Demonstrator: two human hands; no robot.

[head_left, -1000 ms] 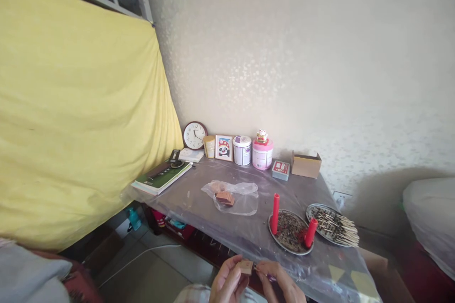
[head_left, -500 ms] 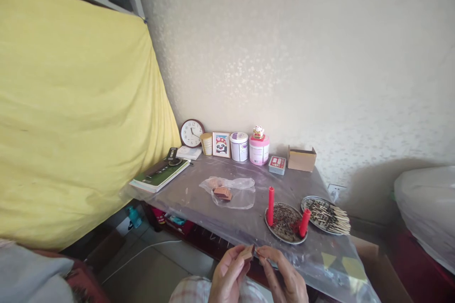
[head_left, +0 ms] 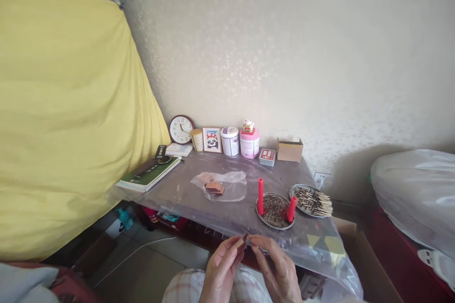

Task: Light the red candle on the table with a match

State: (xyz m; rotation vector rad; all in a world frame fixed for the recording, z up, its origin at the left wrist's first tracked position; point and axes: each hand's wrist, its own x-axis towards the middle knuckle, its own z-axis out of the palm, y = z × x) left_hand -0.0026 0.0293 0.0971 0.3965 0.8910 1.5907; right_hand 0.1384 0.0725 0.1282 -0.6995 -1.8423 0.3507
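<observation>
Small brown box [head_left: 241, 242], matchbox by the look of it, sits in the left hand [head_left: 220, 267], just off the table's near edge, above the person's lap. Left grip: thumb on one side, fingers on the other, box tilted, its far end poking out past the fingertips. Right hand [head_left: 275, 262] has thumb and forefinger pinched together right beside that end; whatever is in the pinch is too small to make out, can't tell if it touches the box.

Step in hand, as judged: fine fingertip work at the box's end. Next move calls for a firm left hold, box angle steady, right fingertips lined up with that end.

Outward: table [head_left: 167, 191] under clear plastic. Near its near edge, toward the right, a round plate [head_left: 256, 209] with a tall red candle [head_left: 260, 196] upright and a shorter red candle [head_left: 292, 209] leaning slightly; no flame visible. Just beside it, at the right edge, second plate [head_left: 302, 186] heaped with matchsticks [head_left: 322, 203], many dark-ended. Mid-table, plastic bag [head_left: 236, 187] with brown boxes [head_left: 214, 187]. Left edge: green book [head_left: 152, 175]. Far edge: clock [head_left: 182, 129] at the left corner, tins [head_left: 230, 142], cardboard box [head_left: 290, 150] toward the right corner.
</observation>
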